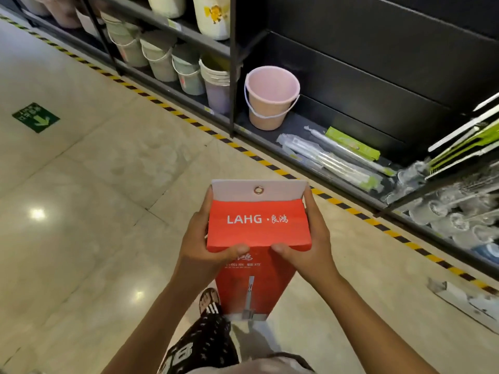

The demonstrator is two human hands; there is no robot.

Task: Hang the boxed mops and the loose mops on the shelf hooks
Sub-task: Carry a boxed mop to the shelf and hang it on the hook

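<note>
I hold a tall red boxed mop [258, 225] upright in front of me, its top end facing me. A white flap with a metal eyelet [258, 190] stands at the box's far edge. My left hand [201, 244] grips the box's left side, thumb on the near top edge. My right hand [310, 241] grips the right side the same way. Loose mops in clear wrap and green sleeves [337, 155] lie on the bottom shelf to the right. More green-and-white mops [464, 141] show at the far right. No hooks are visible.
A black shelf unit [378, 85] runs along the right. A pink bucket [271, 97] stands on its bottom board, with stacked buckets [189, 68] further left. Yellow-black tape [270, 164] marks the floor edge. A flat package [467, 300] lies on the tiles at right.
</note>
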